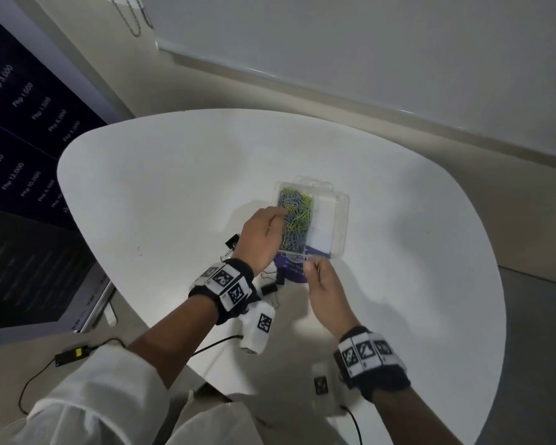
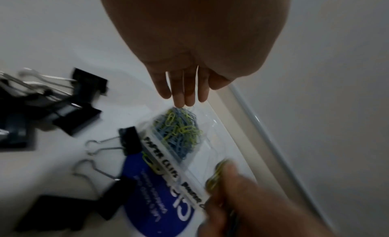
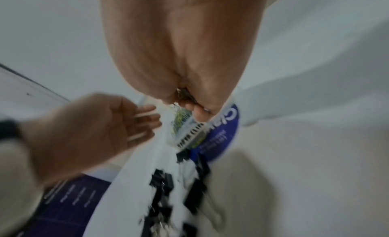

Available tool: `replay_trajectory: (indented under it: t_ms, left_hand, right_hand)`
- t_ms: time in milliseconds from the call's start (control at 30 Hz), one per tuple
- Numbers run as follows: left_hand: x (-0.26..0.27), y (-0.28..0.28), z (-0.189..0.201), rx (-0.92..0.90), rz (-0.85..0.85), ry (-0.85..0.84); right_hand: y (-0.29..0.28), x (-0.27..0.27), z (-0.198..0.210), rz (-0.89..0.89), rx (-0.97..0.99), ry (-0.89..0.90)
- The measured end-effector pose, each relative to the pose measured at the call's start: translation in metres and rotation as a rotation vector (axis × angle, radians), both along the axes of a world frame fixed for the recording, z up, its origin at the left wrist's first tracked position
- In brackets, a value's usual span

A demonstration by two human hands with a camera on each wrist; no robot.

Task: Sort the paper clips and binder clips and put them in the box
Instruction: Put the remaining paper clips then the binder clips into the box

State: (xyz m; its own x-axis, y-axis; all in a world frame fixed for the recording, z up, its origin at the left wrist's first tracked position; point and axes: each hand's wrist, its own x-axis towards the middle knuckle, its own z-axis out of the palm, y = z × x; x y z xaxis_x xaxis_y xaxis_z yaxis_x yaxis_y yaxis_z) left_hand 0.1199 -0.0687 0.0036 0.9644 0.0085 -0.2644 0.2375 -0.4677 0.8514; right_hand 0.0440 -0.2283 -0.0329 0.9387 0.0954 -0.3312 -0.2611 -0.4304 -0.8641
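Farthest left on the white table [image 1: 174, 187] lie the black binder clips [image 2: 82, 114], scattered near the person's left wrist and all still outside the box. Next, the left hand [image 1: 260, 237] reaches over the clear plastic box [image 1: 336, 220], its fingers [image 2: 185, 92] straight and relaxed, their tips at the heap of blue and yellow paper clips [image 1: 297, 216] that fills the box's left compartment, the one labelled for paper clips. The compartment beside it looks empty. The box sits partly on a round blue sticker [image 2: 160, 205]. To the right, the right hand [image 1: 326, 290] is at the box's near edge, fingers curled round a small bunch of paper clips [image 2: 216, 175] — blurred, but yellow wire shows between them.

Paper clips are light, slick and tangle readily, so a pinched bunch is probably best dropped in from just above. Binder clips are stiffer and heavier — the wire handles or the black body would give a sure hold.
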Motion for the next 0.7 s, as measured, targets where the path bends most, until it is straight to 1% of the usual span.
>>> replay_trajectory:
  t_ms: [67,133,267,367,467,533,600,667,700]
  left_hand:
    - [-0.010,0.017,-0.009,0.055,0.031,-0.068]
    - [-0.023,0.036,-0.018,0.138,0.002,-0.114]
    - [-0.047,0.068,-0.040,0.370,-0.209,-0.067]
    - [-0.060,0.079,-0.048,0.458,-0.348,-0.018]
    - [-0.068,0.083,-0.052,0.468,-0.411,0.030]
    - [-0.072,0.083,-0.053,0.459,-0.427,0.014]
    - [-0.077,0.081,-0.054,0.431,-0.411,-0.012]
    - [-0.085,0.077,-0.057,0.397,-0.390,-0.026]
    - [-0.089,0.074,-0.059,0.377,-0.384,-0.035]
  right_hand:
    - [0.008,0.030,0.006,-0.039,0.017,-0.053]
    - [0.019,0.056,0.008,-0.052,0.003,-0.089]
    - [0.040,0.092,-0.002,-0.035,-0.053,-0.149]
    - [0.045,0.096,-0.016,-0.008,-0.157,-0.187]
    - [0.041,0.086,-0.016,0.043,-0.204,-0.187]
    - [0.034,0.077,-0.013,0.086,-0.222,-0.242]
    - [0.025,0.065,-0.013,0.109,-0.327,-0.299]
    - [0.016,0.051,-0.016,0.110,-0.468,-0.277]
    - [0.012,0.044,-0.017,0.116,-0.502,-0.260]
